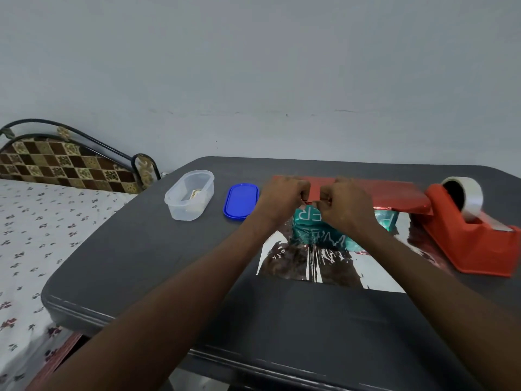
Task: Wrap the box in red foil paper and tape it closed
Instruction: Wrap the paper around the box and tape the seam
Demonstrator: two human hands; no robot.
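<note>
Left hand [284, 197]: fingers curled, the folded edge of the red foil paper [375, 193] is pinched.
Right hand [342, 206]: just beside the left, the same edge is pinched.
Box [315, 231]: teal, seen beneath both hands, resting on the foil's silver side.
Tape dispenser [473, 230]: right of the right hand, touching the foil.
Risk: the foil is judged likely to tear or slip if uneven tension is applied; snagging on the dispenser is possible.

Both hands [313, 201] pinching red foil [366, 190] edge over teal box [318, 235].

clear tub [189, 195], blue lid [241, 201], dark table [135, 249], bed [31, 230]
</note>
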